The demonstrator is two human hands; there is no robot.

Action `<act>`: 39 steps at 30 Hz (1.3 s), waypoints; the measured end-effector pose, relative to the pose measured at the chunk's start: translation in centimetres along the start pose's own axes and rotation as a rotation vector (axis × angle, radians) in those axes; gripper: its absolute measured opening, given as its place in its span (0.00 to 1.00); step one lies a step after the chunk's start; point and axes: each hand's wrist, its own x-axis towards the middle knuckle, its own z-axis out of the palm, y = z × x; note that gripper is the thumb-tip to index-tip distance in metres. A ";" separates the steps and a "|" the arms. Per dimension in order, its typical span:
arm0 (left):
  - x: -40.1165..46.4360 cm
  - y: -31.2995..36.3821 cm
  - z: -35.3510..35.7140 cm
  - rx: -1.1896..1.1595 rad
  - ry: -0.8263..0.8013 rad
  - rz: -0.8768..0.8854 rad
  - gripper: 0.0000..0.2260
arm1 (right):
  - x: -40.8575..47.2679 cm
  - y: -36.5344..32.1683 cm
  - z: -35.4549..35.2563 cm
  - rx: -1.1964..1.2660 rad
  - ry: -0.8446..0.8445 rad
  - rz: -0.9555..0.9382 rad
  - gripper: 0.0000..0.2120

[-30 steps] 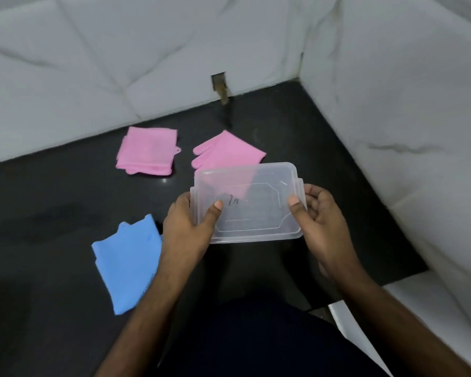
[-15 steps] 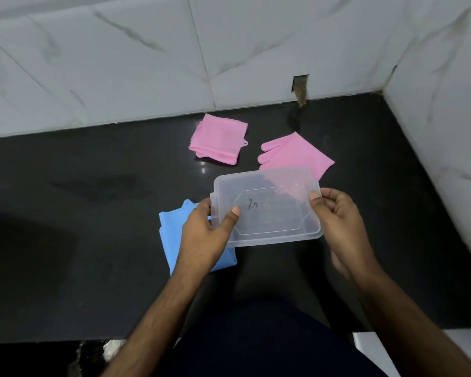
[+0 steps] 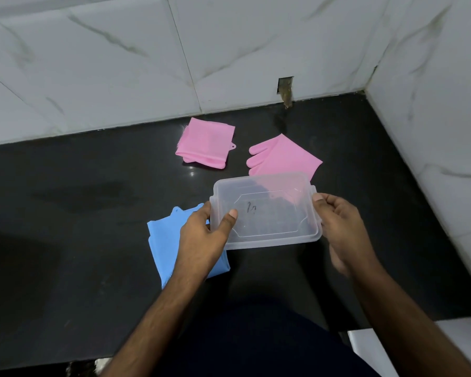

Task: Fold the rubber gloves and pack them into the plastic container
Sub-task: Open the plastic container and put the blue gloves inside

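Both hands gripped one clear plastic container above the black bench: the left hand closed on its left rim, the right hand on its right. One blue glove lay beneath; two pink gloves beyond, one folded, one flat.

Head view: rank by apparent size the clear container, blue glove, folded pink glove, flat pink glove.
1. clear container, nearer the camera
2. blue glove, partly hidden by the left hand
3-4. flat pink glove, folded pink glove: too alike to rank
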 end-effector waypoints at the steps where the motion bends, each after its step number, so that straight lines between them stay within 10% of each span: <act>1: 0.0 0.1 0.1 0.008 -0.001 -0.006 0.19 | 0.0 0.0 -0.1 0.018 0.007 0.010 0.12; 34: -2.1 1.9 -0.3 0.176 0.070 0.179 0.34 | -4.7 -0.6 1.3 -0.319 0.066 -0.325 0.27; 39: -2.7 3.3 0.3 0.117 0.021 0.304 0.36 | -7.0 -0.8 -0.1 -0.138 0.162 -0.416 0.13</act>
